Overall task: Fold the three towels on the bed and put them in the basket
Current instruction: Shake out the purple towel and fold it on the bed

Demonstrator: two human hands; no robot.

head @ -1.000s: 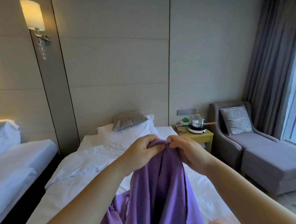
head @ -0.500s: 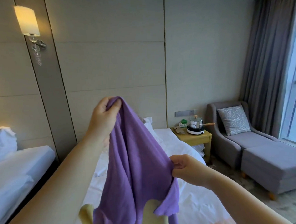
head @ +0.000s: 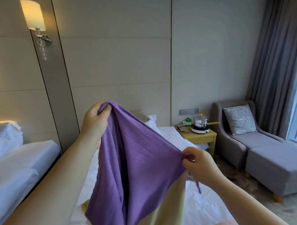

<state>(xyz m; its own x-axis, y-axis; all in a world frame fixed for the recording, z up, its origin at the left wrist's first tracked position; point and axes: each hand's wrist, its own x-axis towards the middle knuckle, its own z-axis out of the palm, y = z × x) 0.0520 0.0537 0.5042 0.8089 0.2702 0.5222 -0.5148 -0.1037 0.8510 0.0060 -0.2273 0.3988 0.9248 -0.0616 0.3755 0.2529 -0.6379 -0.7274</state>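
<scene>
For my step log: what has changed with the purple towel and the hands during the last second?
The hands were together at the top of the purple towel; they parted. The left hand rose to the left with one corner, the right hand went down and right along the edge, spreading it. Both hands still grip it; the yellow towel stays on the bed.

my left hand (head: 94, 124) and right hand (head: 200, 164) hold the towel (head: 137, 160) above the bed (head: 206, 208), nightstand (head: 199, 137) right of it, armchair (head: 246, 142) further right.
</scene>
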